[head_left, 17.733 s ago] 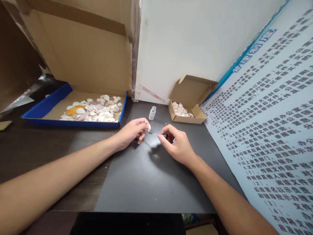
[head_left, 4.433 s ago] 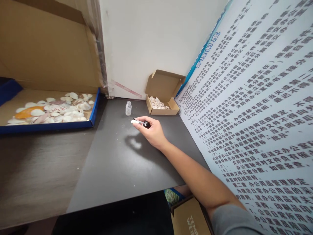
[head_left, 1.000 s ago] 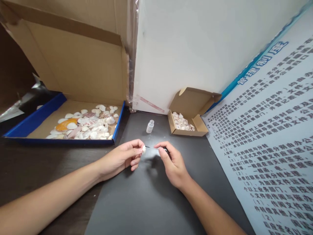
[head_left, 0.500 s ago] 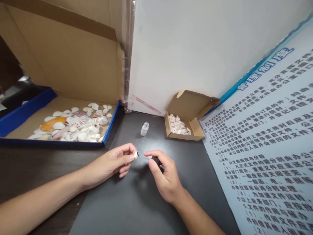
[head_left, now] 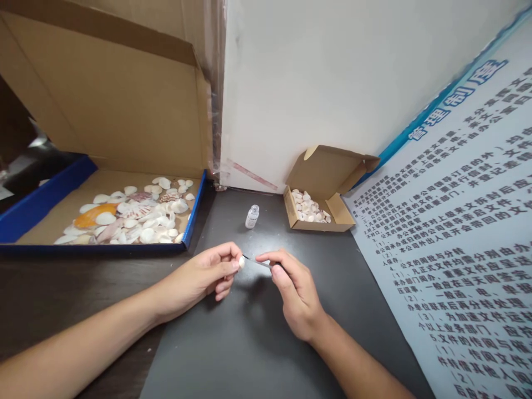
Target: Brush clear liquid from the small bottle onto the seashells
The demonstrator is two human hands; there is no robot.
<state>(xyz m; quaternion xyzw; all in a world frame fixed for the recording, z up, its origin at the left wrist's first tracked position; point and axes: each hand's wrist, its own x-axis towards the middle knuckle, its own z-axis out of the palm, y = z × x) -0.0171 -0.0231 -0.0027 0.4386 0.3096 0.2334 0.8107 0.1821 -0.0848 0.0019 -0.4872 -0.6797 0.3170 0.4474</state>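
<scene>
The left hand (head_left: 214,271) pinches a white shell (head_left: 241,263); the right hand (head_left: 293,291) holds a thin brush (head_left: 260,262), its dark tip (head_left: 245,256) at the shell. Beyond them stand a bottle (head_left: 251,218), a blue-sided box (head_left: 45,194) leftward and a cardboard box (head_left: 328,169) rightward.

The right hand (head_left: 297,293) is hiding part of the applicator brush (head_left: 251,259); the left hand (head_left: 211,271) is covering part of a seashell (head_left: 241,262). The view's edges are cropping the blue box (head_left: 193,215) and the printed poster (head_left: 436,199).
</scene>
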